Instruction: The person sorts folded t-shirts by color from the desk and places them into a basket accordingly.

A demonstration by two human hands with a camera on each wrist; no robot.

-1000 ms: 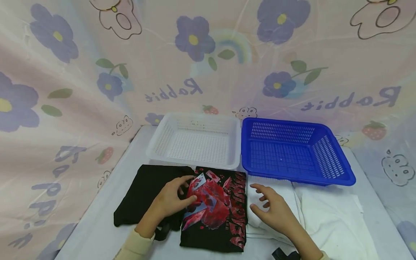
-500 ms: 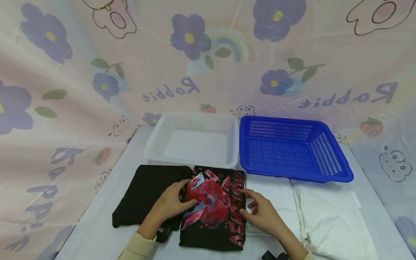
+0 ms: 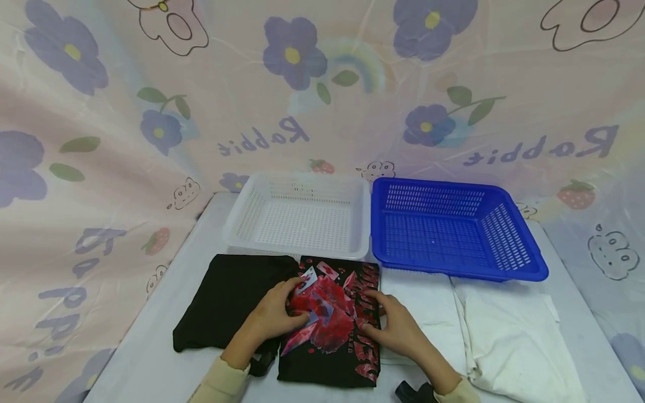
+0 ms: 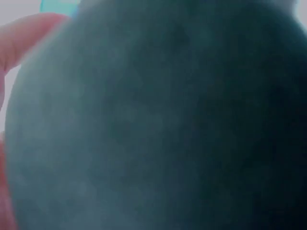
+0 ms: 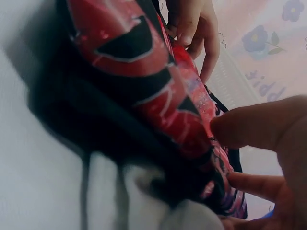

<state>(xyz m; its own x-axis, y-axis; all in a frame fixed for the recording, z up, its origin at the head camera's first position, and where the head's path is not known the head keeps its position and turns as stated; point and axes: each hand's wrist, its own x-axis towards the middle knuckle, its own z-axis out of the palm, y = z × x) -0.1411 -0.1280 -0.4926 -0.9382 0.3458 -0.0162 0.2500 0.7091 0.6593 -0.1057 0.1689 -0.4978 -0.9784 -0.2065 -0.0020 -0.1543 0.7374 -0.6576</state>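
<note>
Garment (image 3: pixel 330 322) w/ red print lies folded btwn my L hand (image 3: pixel 271 313) at its 9 o'clock & my R hand (image 3: pixel 398 329), just shifted in off white cloth (image 3: pixel 422 299) to 3, fingers of both apart, touching it, so prob both sides are covered.

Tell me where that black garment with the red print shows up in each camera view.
Head: printed black garment, lower centre, print facing up.
Left wrist: cannot tell; a blurred dark surface fills most of it.
Right wrist: partly blurred, running diagonally from top to lower right.
Shared landmark: the left hand, at the garment's left edge (head), at the top, right of centre (right wrist); probably its finger upper left (left wrist).
</note>
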